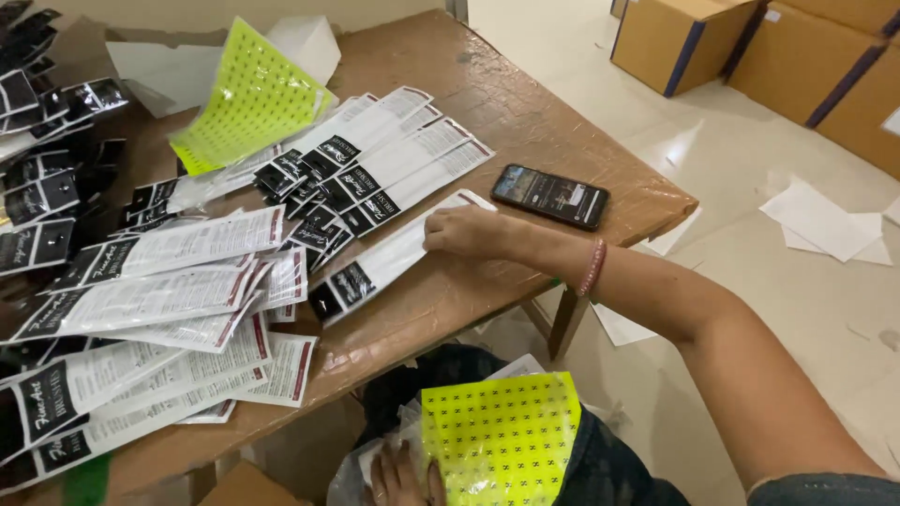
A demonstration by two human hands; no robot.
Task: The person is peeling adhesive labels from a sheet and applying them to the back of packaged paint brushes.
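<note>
A pale tiled floor (750,169) runs along the right of the view, with brown cardboard boxes (797,56) at the far edge and loose white paper sheets (825,220) scattered on it. A brown wooden table (525,122) fills the left and middle, its near right corner ending just beyond a black phone (551,196) that lies flat, screen up.

The right hand (464,231) reaches across from the right, a pink beaded bracelet (592,267) at the wrist. Its fingers are curled and pressed down on the upper end of a long white packet (394,255) with a black header, which lies aslant by itself on bare wood, near the table's front edge. The hand rests on the packet rather than gripping around it.

The left hand (403,478) is low at the bottom of the view, below the table edge, in the lap. It lies flat and open against the left border of a neon yellow sticker sheet (502,439) covered in rows of small dark marks, with clear plastic wrap beneath it.

Beyond the single packet, a fanned row of like packets (375,164) lies further in, and a larger overlapping heap (159,309) covers the table's left side, reaching to its front edge. A second yellow sticker sheet (248,94) curls upward at the back. Bare wood lies between the single packet and the phone, and toward the far right corner.
</note>
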